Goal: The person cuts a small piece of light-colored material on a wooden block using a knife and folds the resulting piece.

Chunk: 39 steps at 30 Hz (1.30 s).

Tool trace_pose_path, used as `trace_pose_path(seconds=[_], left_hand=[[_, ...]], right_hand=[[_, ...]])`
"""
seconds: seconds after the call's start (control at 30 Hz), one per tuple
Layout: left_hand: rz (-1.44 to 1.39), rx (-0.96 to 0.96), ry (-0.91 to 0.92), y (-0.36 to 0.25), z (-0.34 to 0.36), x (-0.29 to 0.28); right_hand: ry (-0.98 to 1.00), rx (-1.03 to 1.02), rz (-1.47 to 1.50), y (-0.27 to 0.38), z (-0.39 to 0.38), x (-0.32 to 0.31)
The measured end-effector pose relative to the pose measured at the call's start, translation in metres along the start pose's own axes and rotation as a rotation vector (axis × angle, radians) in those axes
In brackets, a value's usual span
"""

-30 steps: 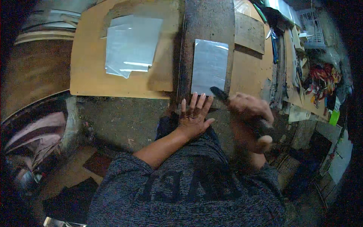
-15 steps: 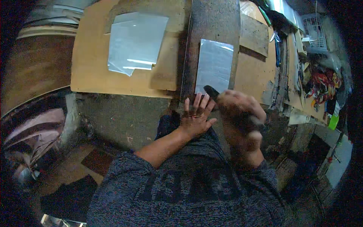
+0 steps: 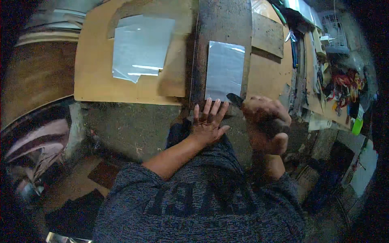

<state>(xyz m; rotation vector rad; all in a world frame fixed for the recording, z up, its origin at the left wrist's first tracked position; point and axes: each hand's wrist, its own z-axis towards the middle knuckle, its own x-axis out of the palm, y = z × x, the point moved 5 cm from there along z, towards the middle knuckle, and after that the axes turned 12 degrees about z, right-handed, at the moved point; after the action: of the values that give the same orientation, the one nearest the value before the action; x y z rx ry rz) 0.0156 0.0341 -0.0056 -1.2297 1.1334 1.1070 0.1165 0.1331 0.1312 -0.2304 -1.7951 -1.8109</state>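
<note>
A pale, glossy rectangular sheet point(image 3: 225, 69) lies on the dark wooden board point(image 3: 221, 24) in front of me. My left hand point(image 3: 206, 126) is spread flat, its fingertips at the sheet's near edge. To the right, my right hand point(image 3: 267, 121) is closed around a dark knife-like tool point(image 3: 235, 98). The tool's rounded tip points left, over or just beside the sheet's near right corner; whether it touches, I cannot tell. Its rear part is blurred and mostly hidden in the fist.
Larger pale, shiny sheets point(image 3: 142, 48) lie on the tan board point(image 3: 92, 77) at left. A flat wooden piece point(image 3: 267, 37) is right of the dark board. Farther right are blue-handled tools point(image 3: 295, 54), a white wire basket point(image 3: 337, 30) and a red tangled bundle point(image 3: 344, 85).
My right hand and the tool have moved a little to the right, away from my left fingers. My left hand stays flat at the sheet's near edge. The whole view has shifted slightly.
</note>
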Motion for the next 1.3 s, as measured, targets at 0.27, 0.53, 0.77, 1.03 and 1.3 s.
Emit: trace_pose_path(seconds=[0.27, 0.53, 0.77, 1.03, 1.3], left_hand=[[-0.017, 0.012, -0.012, 0.000, 0.000, -0.003], [-0.055, 0.009, 0.009, 0.002, 0.007, -0.019], [-0.199, 0.035, -0.013, 0.061, 0.065, -0.024], [-0.048, 0.151, 0.092, 0.103, 0.106, -0.018], [-0.085, 0.143, 0.090, 0.102, 0.108, -0.016]], right_hand=[[0.097, -0.125, 0.138, 0.015, 0.007, -0.010], [-0.049, -0.097, 0.160, 0.005, 0.008, -0.024], [0.017, -0.114, 0.144, 0.007, 0.008, -0.018], [0.062, -0.077, 0.133, 0.008, 0.000, 0.016], [0.176, 0.109, 0.085, -0.013, -0.004, 0.024]])
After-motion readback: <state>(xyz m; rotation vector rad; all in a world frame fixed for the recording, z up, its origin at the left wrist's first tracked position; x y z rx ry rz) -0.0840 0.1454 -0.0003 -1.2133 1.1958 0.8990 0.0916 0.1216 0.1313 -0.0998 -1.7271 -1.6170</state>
